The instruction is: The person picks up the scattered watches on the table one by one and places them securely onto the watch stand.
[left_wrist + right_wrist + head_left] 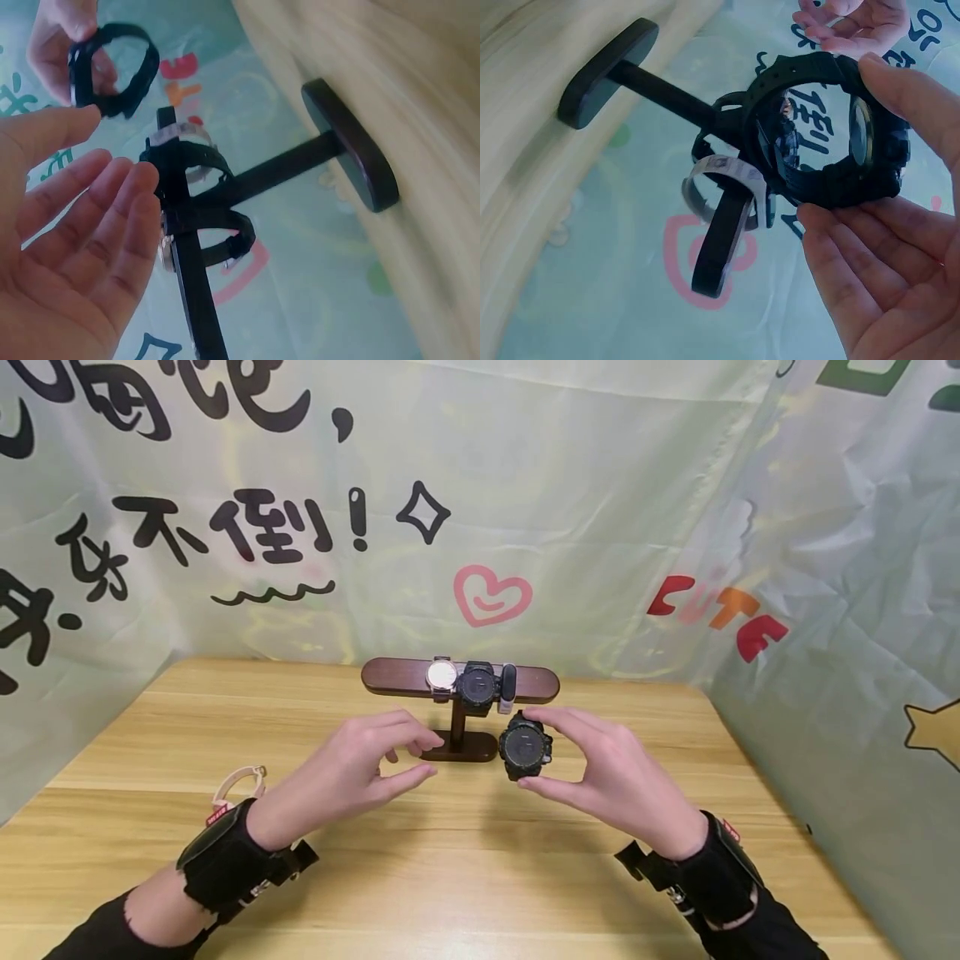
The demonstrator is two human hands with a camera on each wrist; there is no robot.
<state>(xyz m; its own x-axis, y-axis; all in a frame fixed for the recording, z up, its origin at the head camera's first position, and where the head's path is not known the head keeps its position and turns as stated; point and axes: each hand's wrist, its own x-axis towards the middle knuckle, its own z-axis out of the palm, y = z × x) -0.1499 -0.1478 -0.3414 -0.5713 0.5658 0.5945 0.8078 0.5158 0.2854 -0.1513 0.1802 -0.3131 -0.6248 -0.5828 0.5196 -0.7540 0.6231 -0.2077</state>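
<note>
In the head view my right hand (611, 768) pinches a black wristwatch (525, 747) between thumb and fingers, its round dial towards me. The right wrist view shows the watch's strap (795, 75) closed into a loop. My left hand (375, 756) holds nothing, its fingers loosely bent in front of the stand's foot. Behind the hands stands a dark wooden T-shaped watch stand (397, 675). Its bar carries a light-dialled watch (441, 676), a second black watch (477, 686) and a slim band with a dark oval face (508, 682).
A pale pink strap loop (238, 783) lies on the wooden table (465, 877), partly behind my left forearm. Printed cloth (585, 510) hangs behind the table and along its right side. Black camera straps (723, 868) are wrapped round both wrists.
</note>
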